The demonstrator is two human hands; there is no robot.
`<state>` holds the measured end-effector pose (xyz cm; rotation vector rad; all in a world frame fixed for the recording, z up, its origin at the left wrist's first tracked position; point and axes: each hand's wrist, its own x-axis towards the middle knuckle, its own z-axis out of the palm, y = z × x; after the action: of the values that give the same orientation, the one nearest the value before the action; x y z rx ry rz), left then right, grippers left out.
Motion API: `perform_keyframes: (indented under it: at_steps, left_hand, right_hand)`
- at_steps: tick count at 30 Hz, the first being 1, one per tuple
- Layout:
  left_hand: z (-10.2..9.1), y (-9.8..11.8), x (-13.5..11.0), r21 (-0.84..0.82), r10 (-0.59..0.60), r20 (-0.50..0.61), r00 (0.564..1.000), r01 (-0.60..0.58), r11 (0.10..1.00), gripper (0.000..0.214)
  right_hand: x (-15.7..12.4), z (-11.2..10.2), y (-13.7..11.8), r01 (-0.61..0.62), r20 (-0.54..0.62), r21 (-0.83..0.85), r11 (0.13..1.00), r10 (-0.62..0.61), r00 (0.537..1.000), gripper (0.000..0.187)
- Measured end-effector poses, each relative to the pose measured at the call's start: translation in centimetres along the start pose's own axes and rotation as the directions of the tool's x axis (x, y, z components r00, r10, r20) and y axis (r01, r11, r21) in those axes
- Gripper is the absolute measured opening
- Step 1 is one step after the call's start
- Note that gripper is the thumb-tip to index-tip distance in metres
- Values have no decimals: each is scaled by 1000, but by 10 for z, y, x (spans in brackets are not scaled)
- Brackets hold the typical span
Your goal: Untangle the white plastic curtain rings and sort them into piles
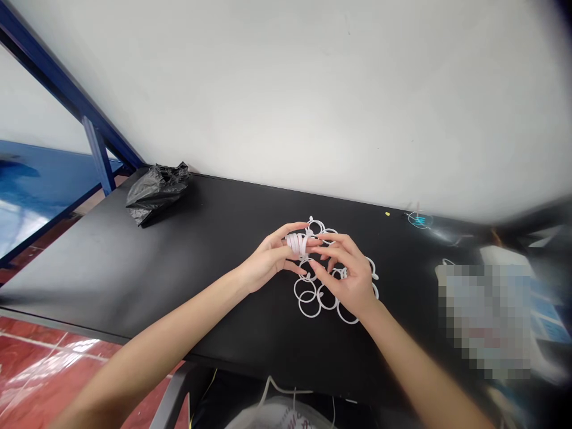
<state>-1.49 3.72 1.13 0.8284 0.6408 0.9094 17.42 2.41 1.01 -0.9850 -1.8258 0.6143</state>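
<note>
Several white rings (295, 245) sit side by side around the fingers of my left hand (268, 256), which is raised over the table. Its thumb and fingers are partly curled about them. My right hand (351, 271) is close on the right side, its fingertips reaching to the rings with thumb and fingers apart. Whether those fingertips touch a ring is hard to tell. Beneath both hands, more loose white rings (309, 304) with small knobs lie overlapping on the black table (232, 238); my right hand hides some of them.
A crumpled black plastic bag (158, 189) lies at the table's far left, by a blue metal frame (96, 143). To the right are a pixelated package (487, 316) and a clear item with blue marks (419, 220). A white wall (313, 107) stands behind.
</note>
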Motion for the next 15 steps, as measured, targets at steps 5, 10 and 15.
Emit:
perform_keyframes:
  at_steps: [5,10,15]
  left_hand:
    - [-2,4,0,-62,19,13,1000,-18,998,40]
    - [0,7,-1,37,11,-50,999,-9,999,36]
    - [2,9,-2,73,-9,-65,998,13,997,39]
  right_hand:
    - [2,-5,3,-77,-28,-16,997,77,997,6]
    - [0,-5,7,-46,405,-215,976,132,905,7]
    - [-6,3,9,12,457,-300,954,132,879,11]
